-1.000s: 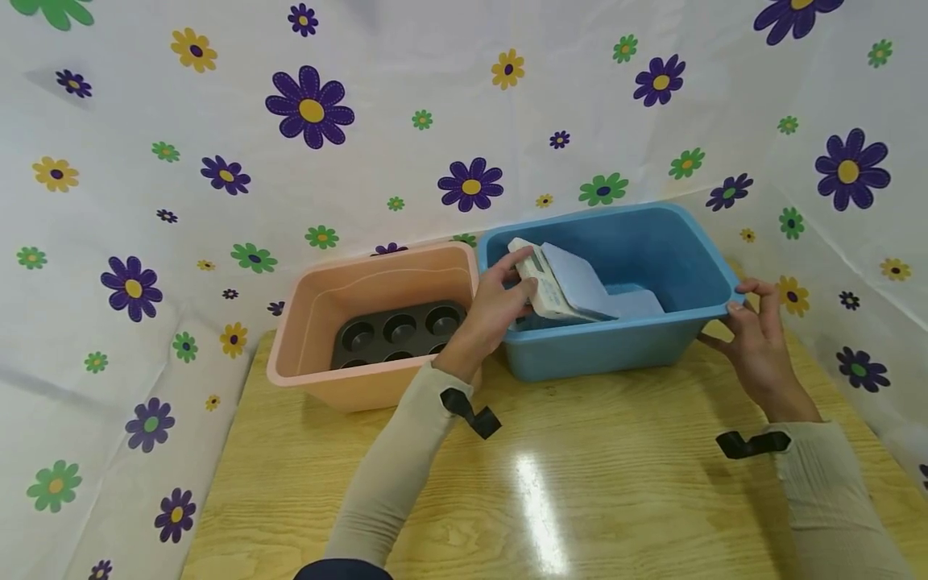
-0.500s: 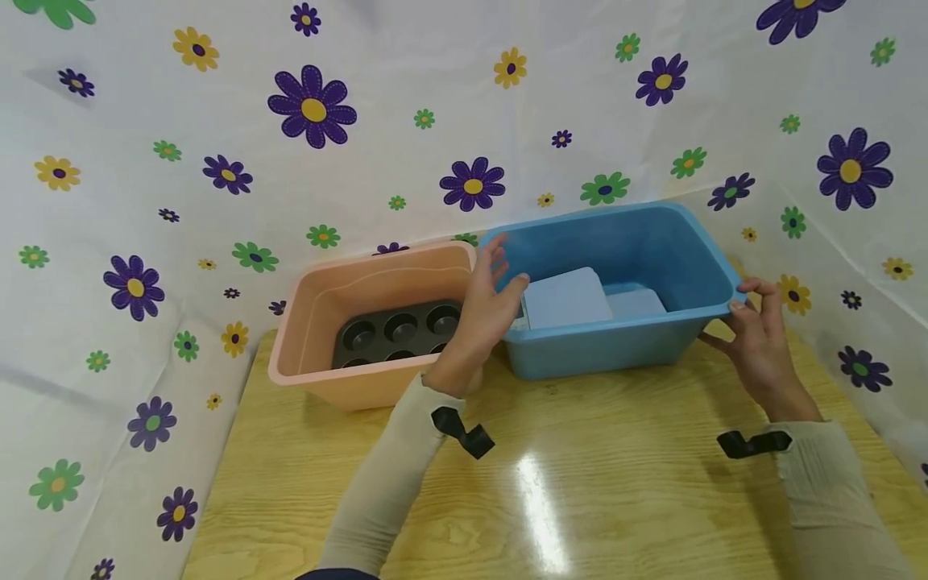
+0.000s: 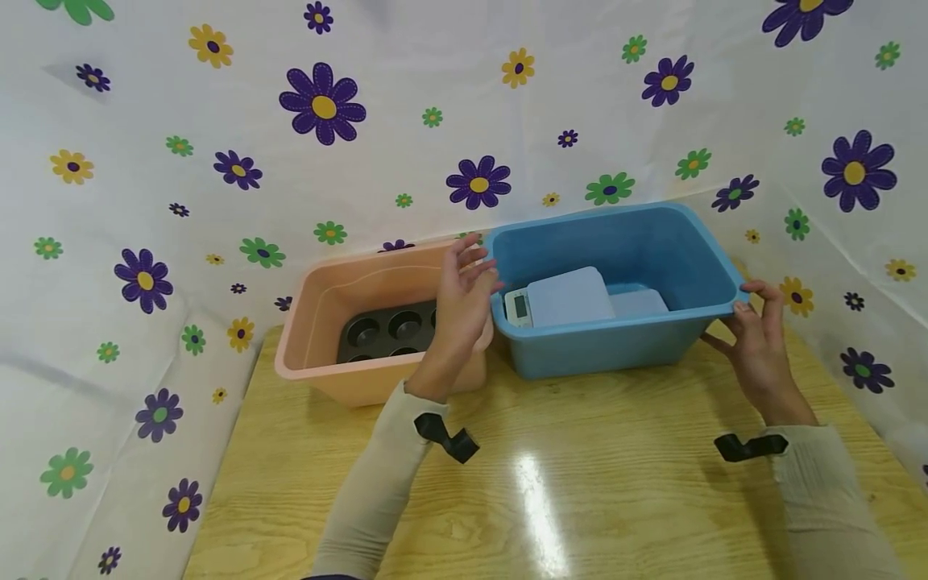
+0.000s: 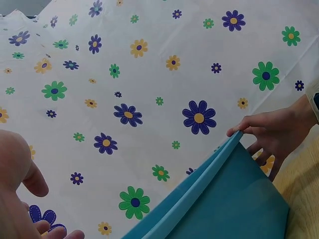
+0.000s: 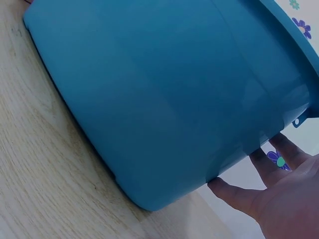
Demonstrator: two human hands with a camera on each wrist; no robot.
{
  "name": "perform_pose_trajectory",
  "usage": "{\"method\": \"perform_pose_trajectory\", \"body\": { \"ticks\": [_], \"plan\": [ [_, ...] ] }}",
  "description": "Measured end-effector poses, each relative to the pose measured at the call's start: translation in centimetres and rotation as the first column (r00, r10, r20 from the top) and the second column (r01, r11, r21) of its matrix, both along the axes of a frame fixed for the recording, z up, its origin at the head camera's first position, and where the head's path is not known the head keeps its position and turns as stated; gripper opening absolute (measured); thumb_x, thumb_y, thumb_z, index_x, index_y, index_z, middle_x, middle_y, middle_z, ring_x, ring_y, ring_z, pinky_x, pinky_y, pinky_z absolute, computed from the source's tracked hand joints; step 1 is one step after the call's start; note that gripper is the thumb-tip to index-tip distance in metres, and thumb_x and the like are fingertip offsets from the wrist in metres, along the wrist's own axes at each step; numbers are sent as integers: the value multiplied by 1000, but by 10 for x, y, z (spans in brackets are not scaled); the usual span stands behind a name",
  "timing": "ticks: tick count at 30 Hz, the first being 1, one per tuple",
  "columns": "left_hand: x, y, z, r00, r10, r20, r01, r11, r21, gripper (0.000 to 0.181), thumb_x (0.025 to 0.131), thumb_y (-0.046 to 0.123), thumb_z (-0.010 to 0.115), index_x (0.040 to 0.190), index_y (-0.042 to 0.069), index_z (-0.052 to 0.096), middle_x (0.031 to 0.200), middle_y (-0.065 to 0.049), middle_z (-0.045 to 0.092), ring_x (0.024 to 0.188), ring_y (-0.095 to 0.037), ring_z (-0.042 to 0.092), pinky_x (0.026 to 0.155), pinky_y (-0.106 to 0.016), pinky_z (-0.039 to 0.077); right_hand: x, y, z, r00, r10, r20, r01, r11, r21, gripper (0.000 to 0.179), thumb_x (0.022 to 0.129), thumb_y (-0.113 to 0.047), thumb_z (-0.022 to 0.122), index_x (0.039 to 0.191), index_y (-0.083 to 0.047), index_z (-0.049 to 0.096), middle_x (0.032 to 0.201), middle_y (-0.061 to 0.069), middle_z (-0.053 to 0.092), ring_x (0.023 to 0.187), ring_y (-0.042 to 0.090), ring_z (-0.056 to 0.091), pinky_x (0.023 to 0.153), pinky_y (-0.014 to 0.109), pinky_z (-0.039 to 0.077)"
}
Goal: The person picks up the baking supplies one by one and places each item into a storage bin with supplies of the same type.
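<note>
My left hand (image 3: 458, 310) is raised over the right end of the pink bin (image 3: 384, 385), with loosely bent fingers and nothing in them. In the left wrist view it shows only partly, at the lower left. Beside it, the blue bin (image 3: 602, 350) contains a white kitchen scale (image 3: 569, 298) with a small display at its left end. The scale lies against the bin's left side, near the front wall. A flat pale piece (image 3: 638, 302) is to its right. My right hand (image 3: 761, 354) grips the blue bin's right front corner, fingers at the rim and against the outer wall.
A dark muffin tin (image 3: 384, 321) lies inside the pink bin, partly hidden by the front wall and my left hand. Both bins stand side by side on a wooden table (image 3: 616, 467). Behind them hangs a white flowered cloth (image 3: 406, 48).
My left hand has let go of the kitchen scale and moved left, out of the blue bin. The scale has gone from tilted up to lying lower in the bin. The right hand stays put.
</note>
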State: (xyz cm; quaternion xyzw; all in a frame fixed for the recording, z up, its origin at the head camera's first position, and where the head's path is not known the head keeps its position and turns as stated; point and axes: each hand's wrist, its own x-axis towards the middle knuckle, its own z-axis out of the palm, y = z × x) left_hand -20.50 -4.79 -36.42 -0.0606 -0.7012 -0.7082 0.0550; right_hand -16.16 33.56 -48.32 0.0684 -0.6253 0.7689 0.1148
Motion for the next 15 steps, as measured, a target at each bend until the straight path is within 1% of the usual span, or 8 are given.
{"method": "perform_pose_trajectory", "body": {
  "ticks": [4,6,8,11,13,15],
  "plan": [
    [3,-5,-2,1000,-25,-8,25,1000,0,49,113,6,52,160,13,41,149,-18,51,141,-30,63,114,-46,59,0,0,-1,1000,7,4,-7,1000,23,40,119,-27,42,157,-29,28,177,12,16,168,32,25,91,17,58],
    [5,-7,-2,999,-40,-16,40,999,4,48,113,5,51,160,12,41,148,-18,52,141,-31,64,113,-46,60,0,-1,-1,1000,5,3,-5,1000,30,41,119,-28,42,158,-29,27,176,11,18,168,32,25,91,16,58],
    [7,-8,-2,998,-53,-27,53,999,2,48,113,6,51,160,12,41,148,-17,53,141,-31,64,113,-46,60,1,-2,-1,1000,-1,-6,1,999,32,42,119,-29,41,159,-29,26,174,9,21,167,31,28,92,16,58],
    [10,-9,-1,997,-63,-40,63,998,8,48,113,6,50,160,13,42,148,-17,53,141,-31,65,113,-46,60,3,-6,-1,999,-34,-21,35,999,35,45,119,-30,41,162,-27,26,173,6,23,163,28,35,92,14,57],
    [12,-11,-1,997,-63,-41,64,998,13,47,113,7,50,159,13,42,148,-16,53,140,-31,65,114,-45,59,5,-9,-1,998,-60,-13,61,997,50,49,119,-31,41,165,-28,23,170,3,26,163,30,35,92,14,57],
    [13,-13,-3,997,-63,-38,64,998,22,47,113,6,49,159,13,42,148,-17,54,139,-31,66,114,-45,59,8,-13,-3,997,-82,6,82,995,65,54,119,-32,42,168,-30,21,165,-1,29,163,32,34,91,12,58]
  ]
}}
